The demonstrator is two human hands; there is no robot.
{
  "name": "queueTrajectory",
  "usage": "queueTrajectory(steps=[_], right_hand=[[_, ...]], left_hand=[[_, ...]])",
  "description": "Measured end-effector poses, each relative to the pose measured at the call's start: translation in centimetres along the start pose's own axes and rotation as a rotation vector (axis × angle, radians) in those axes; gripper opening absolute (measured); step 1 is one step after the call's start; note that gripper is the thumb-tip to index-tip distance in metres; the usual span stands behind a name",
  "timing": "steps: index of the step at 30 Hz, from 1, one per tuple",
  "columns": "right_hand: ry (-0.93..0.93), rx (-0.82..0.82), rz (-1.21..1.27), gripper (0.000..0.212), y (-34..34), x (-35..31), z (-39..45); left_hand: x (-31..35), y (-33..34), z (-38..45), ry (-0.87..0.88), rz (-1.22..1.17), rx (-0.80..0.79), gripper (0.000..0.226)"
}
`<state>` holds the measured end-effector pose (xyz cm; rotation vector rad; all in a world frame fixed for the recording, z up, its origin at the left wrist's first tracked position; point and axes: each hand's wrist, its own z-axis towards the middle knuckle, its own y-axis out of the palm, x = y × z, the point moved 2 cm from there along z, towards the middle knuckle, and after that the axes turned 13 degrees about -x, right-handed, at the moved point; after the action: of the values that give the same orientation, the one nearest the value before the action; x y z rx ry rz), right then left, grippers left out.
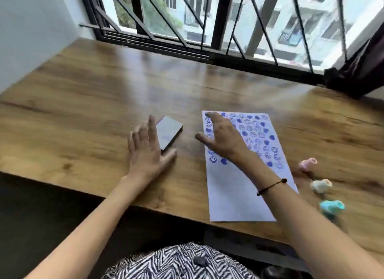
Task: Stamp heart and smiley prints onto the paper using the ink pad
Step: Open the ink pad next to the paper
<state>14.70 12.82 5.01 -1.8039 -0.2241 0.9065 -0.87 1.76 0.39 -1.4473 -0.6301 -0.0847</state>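
Left hand (146,154) and right hand (223,137), fingers spread

On the counter (93,96) lay one sheet of paper (234,197), one closed ink pad (169,131) and three small stamps: one pink (308,164), one cream (321,185), one teal (331,208). Two hands were out, left (147,154) and right (223,136). The blue prints were too many and too blurred to count.

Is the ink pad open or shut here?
Shut, it seems: the ink pad shows a plain grey lid on top, with no inked surface visible. The left hand rests beside it.
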Motion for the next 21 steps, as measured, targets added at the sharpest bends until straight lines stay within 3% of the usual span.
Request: queueTrajectory(steps=[3,10,18,21], right_hand=[[-0.087,-0.085,-0.023,0.073,2.0,-3.0,1.9],[-0.101,-0.155,-0.204,0.093,5.0,-6.9,4.4],[-0.092,-0.149,-0.207,0.074,5.1,-7.6,5.2],[-0.083,-0.185,-0.04,0.07,4.0,-7.3,5.3]], left_hand=[[-0.8,-0.3,-0.6,-0.145,-0.057,0.047,0.111],[-1.1,-0.4,-1.2,-0.135,-0.114,0.088,0.102],[-1.2,-0.5,-1.5,-0.107,-0.133,0.124,0.102],[-1.5,-0.4,-1.4,-0.131,-0.153,0.124,0.105]])
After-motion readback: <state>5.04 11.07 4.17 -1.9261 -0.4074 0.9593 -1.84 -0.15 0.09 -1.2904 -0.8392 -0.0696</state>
